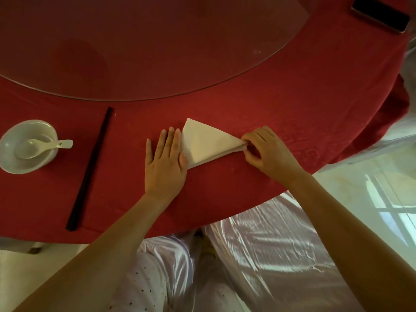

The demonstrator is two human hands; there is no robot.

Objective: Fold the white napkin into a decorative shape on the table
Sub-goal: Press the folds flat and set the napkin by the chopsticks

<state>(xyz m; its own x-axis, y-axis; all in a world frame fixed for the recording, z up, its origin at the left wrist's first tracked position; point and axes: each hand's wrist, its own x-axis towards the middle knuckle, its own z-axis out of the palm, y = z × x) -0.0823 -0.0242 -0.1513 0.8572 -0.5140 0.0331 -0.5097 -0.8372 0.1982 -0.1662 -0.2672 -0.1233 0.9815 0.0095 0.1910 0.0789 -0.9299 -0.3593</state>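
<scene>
the white napkin (206, 143) lies on the red tablecloth (247, 104) as a layered triangle, near the person's edge of the round table and just this side of the glass turntable (157, 41). its long axis runs roughly from 8 o'clock to 3 o'clock: one short edge sits at the left, with corners at about 11 and 7 o'clock, and the sharp tip points to 3 o'clock.

the left hand (165, 162) lies flat and spread, palm down, its thumb side pressing along that left edge; it grasps nothing, it only pins the cloth. the right hand (267, 152) is curled at the 3 o'clock tip, its fingers pinched on the stacked layers there.

so the napkin lies between the two hands, touching both, and the free point is the one under the right hand. any next fold, i judge, turns on that tip: it would travel toward 9 o'clock, across the triangle to the pinned edge, or the layers there would be peeled apart. the right hand is the nearer one for that.

well apart at 9 o'clock lie black chopsticks (90, 170), and beyond them a white bowl (13, 163) with a ceramic spoon (42, 146) in it. a phone (380, 14) rests far off at 1 o'clock.
</scene>
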